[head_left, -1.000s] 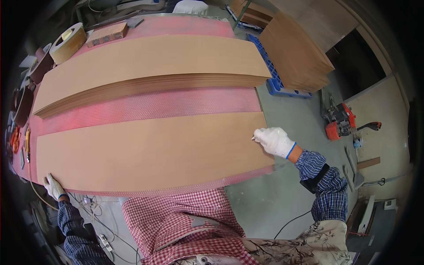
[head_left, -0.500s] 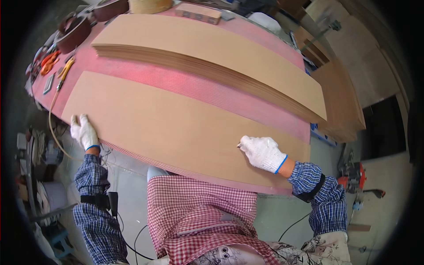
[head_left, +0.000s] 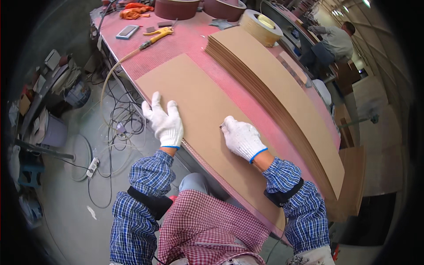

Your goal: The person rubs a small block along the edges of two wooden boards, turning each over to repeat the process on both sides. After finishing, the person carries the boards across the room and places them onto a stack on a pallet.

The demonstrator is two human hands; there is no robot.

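Observation:
A long brown cardboard sheet point(head_left: 198, 101) lies flat on the pink table point(head_left: 181, 44). My left hand point(head_left: 164, 121), in a white glove, rests with fingers spread on the sheet's near edge. My right hand point(head_left: 241, 138), also gloved, presses on the middle of the same sheet with fingers curled; a small thin object may be pinched at its fingertips, but I cannot tell. A thick stack of like cardboard sheets point(head_left: 278, 92) lies just beyond, parallel to the single sheet.
A large tape roll point(head_left: 263, 26), a yellow-handled tool point(head_left: 157, 35) with a hose, an orange tool point(head_left: 132, 9) and two round red-brown tubs point(head_left: 176, 6) sit at the table's far end. Cables and clutter cover the floor at left. Another person point(head_left: 331, 39) works at back right.
My view has swung left along the table. My left hand has come in closer along the sheet's near edge, and my right hand has slid to the sheet's middle.

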